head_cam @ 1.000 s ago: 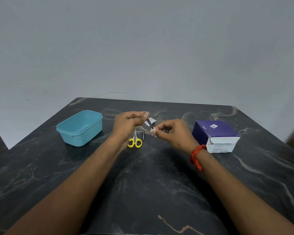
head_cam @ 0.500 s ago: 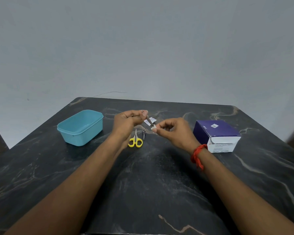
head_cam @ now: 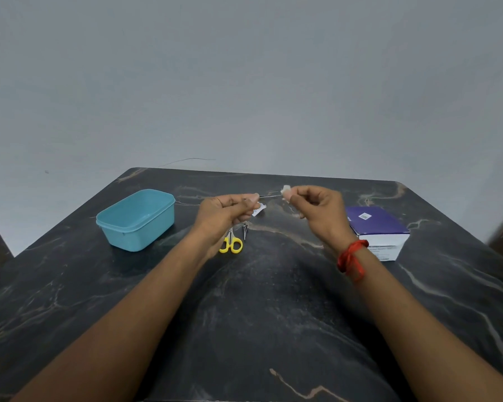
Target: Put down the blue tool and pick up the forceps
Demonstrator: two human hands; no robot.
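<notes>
Needle-thin and dark, the slim metal tool (head_cam: pixel 269 195) spans the gap between the two hands, lifted clear above the tabletop (head_cam: pixel 259 300) near its far middle. Left hand (head_cam: pixel 225 211) has its fingers curled in, thumb and forefinger pinching one end of it, and a small white tag (head_cam: pixel 259 210) hangs just under those fingertips. Right hand (head_cam: pixel 317 211) pinches a little white wad (head_cam: pixel 286 192), soft and fluffy like cotton, right at the tool's other end, the remaining fingers loosely tucked. My read: holding both ends up at this height keeps the fine tip in plain sight and steady while the wad works along it. Whether the wad wraps the tip or merely touches it, I cannot tell.

Down below the left hand, small scissors with yellow plastic loops (head_cam: pixel 231 244) lie flat, and just beside them a pair of slender steel tweezers (head_cam: pixel 245 229), both within easy reach. Off to the left sits an open teal plastic tub (head_cam: pixel 137 220), rounded corners, smooth walls. On the right, a purple and white cardboard box (head_cam: pixel 378 230) rests square on the dark, polished, marble-veined stone. Red thread (head_cam: pixel 351 258) is knotted round the right wrist.
</notes>
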